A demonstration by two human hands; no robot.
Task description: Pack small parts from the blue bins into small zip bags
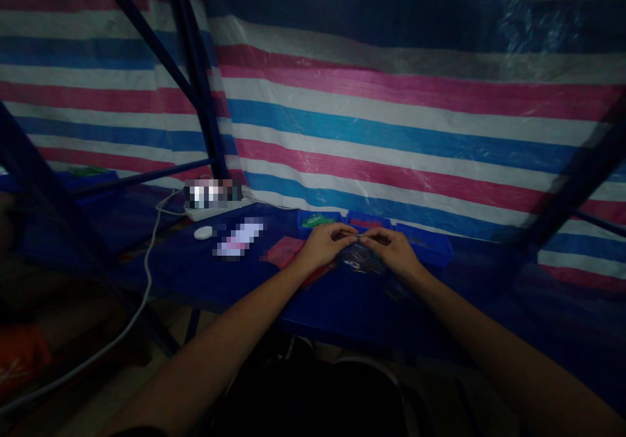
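Both my hands meet over the dark blue table [205,271], fingertips almost touching. My left hand [325,244] is pinched closed on one end of a thin small piece [358,235]. My right hand [394,249] pinches the other end. The piece is too small and dim to name. A crumpled clear plastic bag [364,262] lies on the table just below the hands. Behind the hands stand small blue trays [430,244], one with green contents [317,220] and one with red contents [366,223].
A red sheet [283,251] lies left of my left hand. Further left are a white round object [203,232], a power strip [215,209] and a white cable [147,274] hanging off the table. A striped tarpaulin [391,98] and dark blue metal poles [195,72] stand behind.
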